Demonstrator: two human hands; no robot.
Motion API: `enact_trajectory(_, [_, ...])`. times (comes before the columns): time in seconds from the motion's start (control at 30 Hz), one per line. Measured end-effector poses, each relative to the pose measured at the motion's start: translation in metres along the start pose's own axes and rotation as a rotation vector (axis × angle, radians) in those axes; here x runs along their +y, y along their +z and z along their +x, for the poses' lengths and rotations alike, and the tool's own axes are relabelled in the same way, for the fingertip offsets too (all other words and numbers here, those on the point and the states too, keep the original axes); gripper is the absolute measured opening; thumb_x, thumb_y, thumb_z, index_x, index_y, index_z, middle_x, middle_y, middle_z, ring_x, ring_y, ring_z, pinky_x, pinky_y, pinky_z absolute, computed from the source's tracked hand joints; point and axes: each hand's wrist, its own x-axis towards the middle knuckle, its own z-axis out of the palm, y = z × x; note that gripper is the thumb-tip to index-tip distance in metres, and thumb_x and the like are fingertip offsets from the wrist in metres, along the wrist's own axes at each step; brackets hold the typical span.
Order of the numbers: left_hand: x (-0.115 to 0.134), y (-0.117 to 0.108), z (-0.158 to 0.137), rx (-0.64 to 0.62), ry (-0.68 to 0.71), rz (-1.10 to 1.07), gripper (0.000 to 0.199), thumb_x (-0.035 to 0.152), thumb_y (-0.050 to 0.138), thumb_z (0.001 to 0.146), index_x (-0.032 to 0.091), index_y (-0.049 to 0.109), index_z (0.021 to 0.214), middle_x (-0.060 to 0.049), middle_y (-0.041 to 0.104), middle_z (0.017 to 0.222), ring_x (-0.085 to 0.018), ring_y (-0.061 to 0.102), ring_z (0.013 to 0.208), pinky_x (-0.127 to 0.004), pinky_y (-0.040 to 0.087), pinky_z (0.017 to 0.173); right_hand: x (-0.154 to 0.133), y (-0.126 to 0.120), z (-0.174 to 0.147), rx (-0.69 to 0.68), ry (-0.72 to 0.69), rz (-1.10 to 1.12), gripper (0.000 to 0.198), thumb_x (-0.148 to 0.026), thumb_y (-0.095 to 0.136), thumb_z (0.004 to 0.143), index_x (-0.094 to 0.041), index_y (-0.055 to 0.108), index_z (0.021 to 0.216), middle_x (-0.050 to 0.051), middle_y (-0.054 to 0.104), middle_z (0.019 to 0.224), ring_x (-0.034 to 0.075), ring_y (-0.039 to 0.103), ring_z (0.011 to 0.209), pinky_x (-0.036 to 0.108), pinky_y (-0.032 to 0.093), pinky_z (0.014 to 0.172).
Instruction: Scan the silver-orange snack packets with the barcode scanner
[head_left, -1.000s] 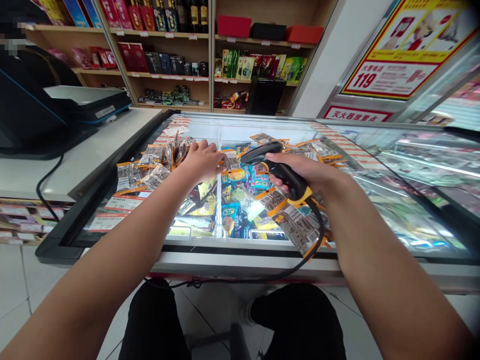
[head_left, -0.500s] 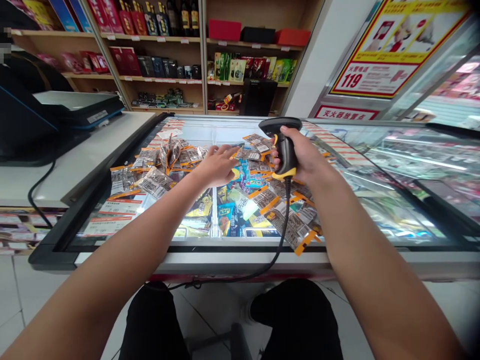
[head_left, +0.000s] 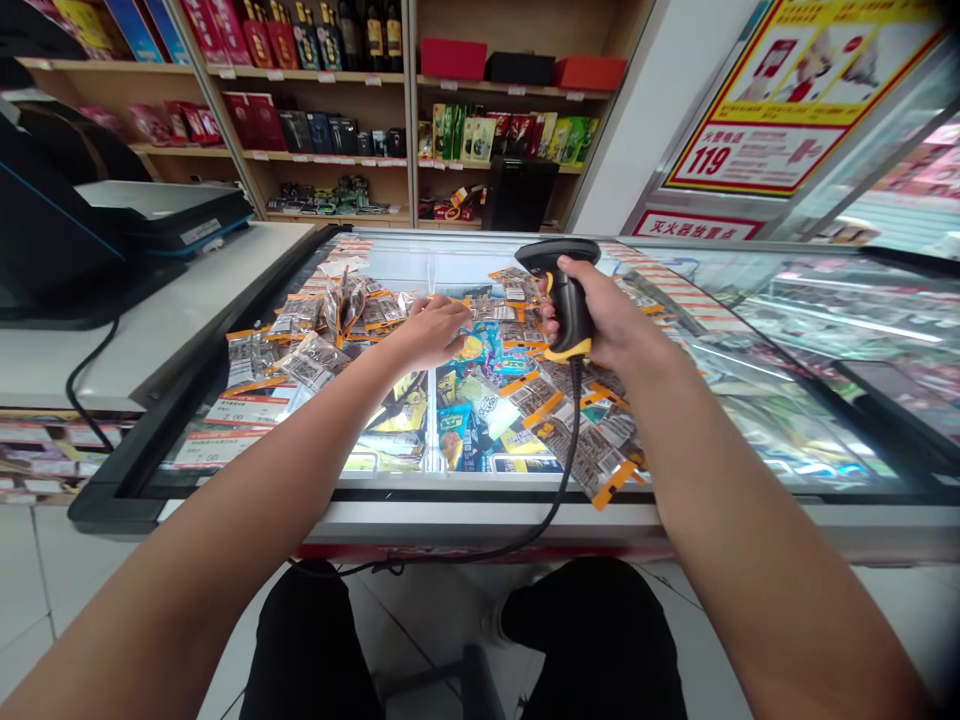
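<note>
My right hand (head_left: 600, 310) is wrapped round the handle of a black and yellow barcode scanner (head_left: 574, 310), held upright above the glass top with its cable hanging toward me. My left hand (head_left: 437, 332) is palm down over the middle of the glass top, its fingers bent slightly and apart from the thumb, with nothing visible in it. Close to its fingers lie clear snack packets with orange edges (head_left: 499, 308). More such packets (head_left: 315, 362) are heaped to the left, and others (head_left: 581, 435) lie under and in front of the scanner.
Beneath the freezer's glass top (head_left: 420, 262) are colourful packages (head_left: 469, 425). The scanner cable (head_left: 551, 515) loops over the front edge. A counter (head_left: 180, 330) with a scale (head_left: 161, 215) stands left. Stocked shelves (head_left: 330, 160) are behind, and another glass-topped section extends right.
My left hand has drawn its spread fingers closer together and lowered them slightly. My right hand and the scanner stay almost in place. The view has shifted a little.
</note>
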Motion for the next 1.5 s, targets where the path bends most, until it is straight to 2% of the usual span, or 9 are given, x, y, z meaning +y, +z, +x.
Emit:
enact_trajectory(0.1, [0.001,-0.001,-0.002,-0.001,0.03,0.037,0.052,0.035,0.037,0.108,0.033,0.051,0.159,-0.012,0.062,0.144,-0.034,0.049,0.132,-0.052,0.033,0.112,0.001,-0.001,0.0,-0.002,-0.004,-0.017,0.036,-0.06,0.062,0.098,-0.024,0.061,0.098,0.001,0.057,0.065,0.015,0.054,0.051,0.026,0.046,0.045])
enact_trajectory(0.2, [0.005,-0.002,-0.003,-0.061,0.037,0.112,0.053,0.04,0.04,0.108,0.038,0.051,0.16,-0.014,0.056,0.148,-0.038,0.046,0.136,-0.055,0.03,0.115,0.001,-0.001,-0.001,-0.014,-0.014,-0.051,0.039,-0.063,0.062,0.096,-0.024,0.061,0.101,0.001,0.059,0.066,0.015,0.054,0.051,0.026,0.046,0.045])
enact_trajectory(0.37, [0.012,-0.007,-0.005,-0.118,0.011,0.069,0.054,0.045,0.039,0.108,0.029,0.053,0.157,-0.01,0.043,0.168,-0.04,0.038,0.146,-0.059,0.028,0.119,-0.002,0.001,-0.003,-0.004,0.005,-0.059,0.038,-0.062,0.062,0.098,-0.024,0.061,0.103,0.001,0.058,0.066,0.015,0.053,0.05,0.027,0.047,0.045])
enact_trajectory(0.57, [0.018,-0.013,-0.008,-0.135,0.026,0.069,0.061,0.049,0.038,0.109,0.029,0.04,0.166,-0.014,0.046,0.166,-0.039,0.041,0.149,-0.06,0.027,0.121,-0.001,0.0,-0.002,-0.002,-0.007,-0.107,0.038,-0.063,0.061,0.098,-0.025,0.062,0.104,0.002,0.059,0.067,0.015,0.053,0.048,0.029,0.048,0.045])
enact_trajectory(0.83, [0.025,-0.03,-0.014,-0.227,0.11,-0.124,0.051,0.05,0.037,0.109,0.031,0.064,0.148,-0.005,0.045,0.171,-0.031,0.044,0.153,-0.056,0.017,0.129,-0.006,-0.013,-0.008,-0.129,0.17,-0.258,0.035,-0.056,0.066,0.096,-0.022,0.064,0.104,0.005,0.062,0.068,0.018,0.056,0.048,0.03,0.048,0.04])
enact_trajectory(1.0, [0.022,-0.029,-0.015,-0.209,0.156,-0.237,0.046,0.043,0.039,0.108,0.027,0.066,0.142,-0.006,0.058,0.161,-0.024,0.055,0.145,-0.047,0.034,0.125,-0.006,-0.008,-0.01,-0.119,0.193,-0.308,0.034,-0.055,0.066,0.097,-0.021,0.066,0.101,0.007,0.064,0.065,0.019,0.056,0.048,0.031,0.046,0.037])
enact_trajectory(1.17, [0.036,-0.025,-0.018,-0.209,0.181,-0.216,0.057,0.043,0.042,0.105,0.024,0.051,0.157,-0.012,0.053,0.162,-0.026,0.064,0.132,-0.039,0.051,0.11,0.0,-0.006,-0.009,-0.105,0.214,-0.315,0.033,-0.055,0.067,0.097,-0.022,0.067,0.097,0.007,0.063,0.064,0.02,0.056,0.049,0.033,0.048,0.039])
enact_trajectory(1.37, [0.082,-0.024,-0.022,-0.213,0.076,0.048,0.079,0.066,0.032,0.105,0.013,0.046,0.161,-0.023,0.045,0.164,-0.041,0.045,0.15,-0.049,0.043,0.118,0.004,-0.007,-0.008,-0.173,0.247,-0.28,0.035,-0.058,0.073,0.091,-0.025,0.063,0.087,0.004,0.06,0.059,0.018,0.053,0.046,0.031,0.049,0.038])
enact_trajectory(1.5, [0.096,-0.028,-0.022,-0.257,0.055,0.075,0.083,0.068,0.027,0.106,0.006,0.051,0.156,-0.027,0.048,0.159,-0.041,0.054,0.142,-0.048,0.046,0.114,0.002,-0.008,-0.009,-0.189,0.27,-0.288,0.035,-0.059,0.074,0.09,-0.025,0.065,0.088,0.004,0.061,0.06,0.017,0.053,0.047,0.031,0.05,0.039])
